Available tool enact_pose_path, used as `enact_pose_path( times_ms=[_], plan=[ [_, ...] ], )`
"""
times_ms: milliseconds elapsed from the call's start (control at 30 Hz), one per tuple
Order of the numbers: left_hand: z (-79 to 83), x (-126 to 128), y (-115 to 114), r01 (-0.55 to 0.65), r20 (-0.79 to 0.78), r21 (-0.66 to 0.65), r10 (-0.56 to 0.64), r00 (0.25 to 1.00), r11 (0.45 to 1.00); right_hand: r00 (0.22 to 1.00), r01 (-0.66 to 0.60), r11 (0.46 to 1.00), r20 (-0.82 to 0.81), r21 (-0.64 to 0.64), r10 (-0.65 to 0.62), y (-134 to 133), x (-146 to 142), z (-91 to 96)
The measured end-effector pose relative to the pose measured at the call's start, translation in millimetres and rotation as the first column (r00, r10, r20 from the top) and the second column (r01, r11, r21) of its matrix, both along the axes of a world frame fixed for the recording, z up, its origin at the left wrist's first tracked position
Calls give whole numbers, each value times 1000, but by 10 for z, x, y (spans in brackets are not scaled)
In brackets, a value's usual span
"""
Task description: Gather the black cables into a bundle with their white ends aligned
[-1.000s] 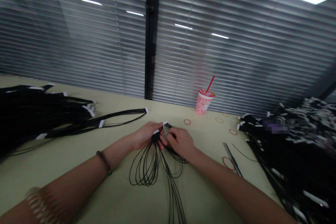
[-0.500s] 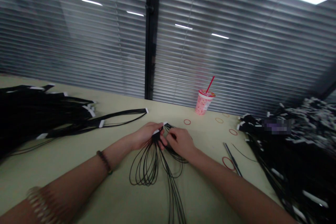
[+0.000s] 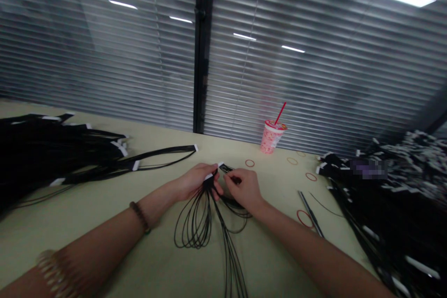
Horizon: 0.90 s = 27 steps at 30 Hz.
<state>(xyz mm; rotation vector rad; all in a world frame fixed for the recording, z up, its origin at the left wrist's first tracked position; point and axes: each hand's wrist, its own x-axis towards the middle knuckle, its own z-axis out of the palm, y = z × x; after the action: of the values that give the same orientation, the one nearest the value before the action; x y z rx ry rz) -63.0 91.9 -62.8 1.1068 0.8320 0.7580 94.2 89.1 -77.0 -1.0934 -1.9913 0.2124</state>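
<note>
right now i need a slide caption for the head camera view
Left hand grips looped thin black cables by their white-tagged ends, right hand on strands beside them

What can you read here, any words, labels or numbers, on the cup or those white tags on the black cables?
No text can be read in this view.
Pink patterned cup: a pale patch on its side, too small and blurred to read.
White tag in the left hand: no lettering visible.
White tag on the black cables: no lettering visible.
Pixelated patch on the right-hand pile: blurred out, unreadable.
</note>
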Motion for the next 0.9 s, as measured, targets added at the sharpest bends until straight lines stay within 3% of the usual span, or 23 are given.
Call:
enact_pose_path(
  times_ms=[300,900],
  plan=[
    [17,25,-29,-15,-21,27,15,1000,1000,997,49,999,64,-12,-49,6,2,-7],
    [9,32,-47,31,-44,31,-30,999,999,978,5,990,204,144,-34,-54,35,3]
  ],
)
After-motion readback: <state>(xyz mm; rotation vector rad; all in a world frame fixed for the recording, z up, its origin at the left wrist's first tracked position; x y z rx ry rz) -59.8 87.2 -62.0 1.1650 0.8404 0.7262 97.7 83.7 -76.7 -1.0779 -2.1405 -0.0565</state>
